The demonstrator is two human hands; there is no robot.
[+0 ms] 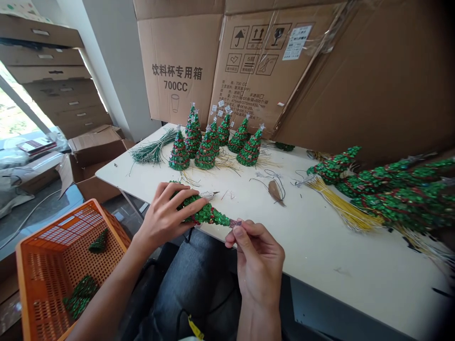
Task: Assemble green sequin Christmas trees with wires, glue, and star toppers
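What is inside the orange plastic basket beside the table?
The basket holds a green beaded tree and another green piece; the left forearm covers its near corner, hiding anything there.

2 hands [164, 219] [256, 265] hold a green beaded tree [202, 213].

Green beaded cone-shaped miniature tree [205, 213] wound with red strand, held roughly level, wide end gripped in the left hand [165, 218], narrow tip meeting a small translucent tip piece [235, 222], apparently plastic, pinched by the right hand [258, 258].

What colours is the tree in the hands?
The tree is sparkly green with red strands; head view.
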